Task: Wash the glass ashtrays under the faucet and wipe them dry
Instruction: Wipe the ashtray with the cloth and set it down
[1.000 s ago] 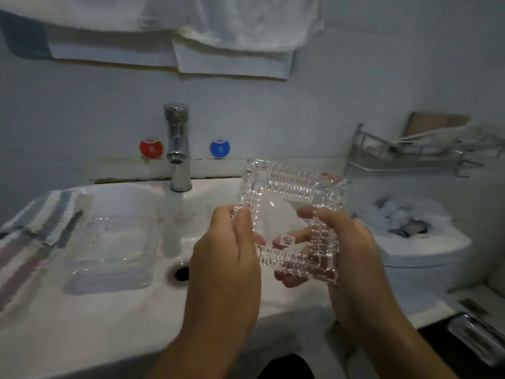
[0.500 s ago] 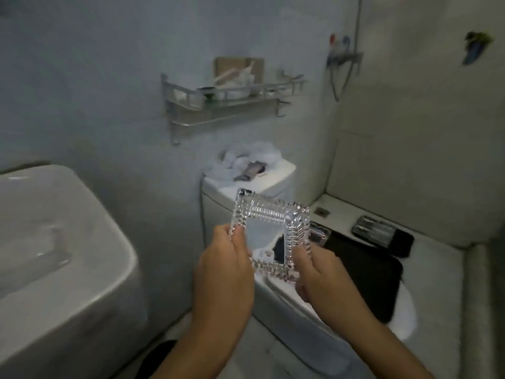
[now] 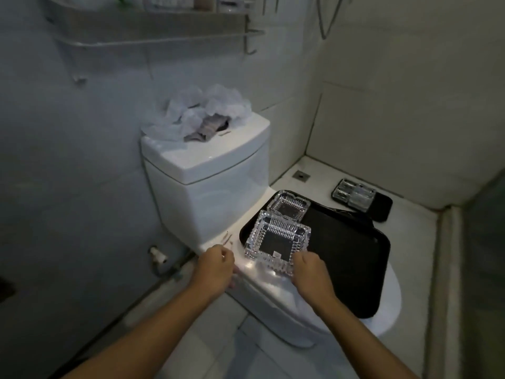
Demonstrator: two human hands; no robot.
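A square cut-glass ashtray (image 3: 277,239) sits at the near left corner of a black tray (image 3: 349,258) that lies on the closed toilet lid. My right hand (image 3: 310,274) grips its near right edge with curled fingers. My left hand (image 3: 216,269) is off the glass, to the left, fingers loosely curled over the toilet's rim, holding nothing. A second glass ashtray (image 3: 288,206) lies on the tray just behind the first. The faucet and basin are out of view.
A white toilet tank (image 3: 207,170) stands behind the tray, with crumpled white plastic and a grey cloth (image 3: 205,116) on top. A smaller black tray with glass items (image 3: 360,199) lies on the floor ledge at right. A metal shelf (image 3: 153,28) hangs above.
The view swung from the basin to the toilet. The ashtray held in both hands came down onto the black tray; my left hand let go, my right still holds its edge.
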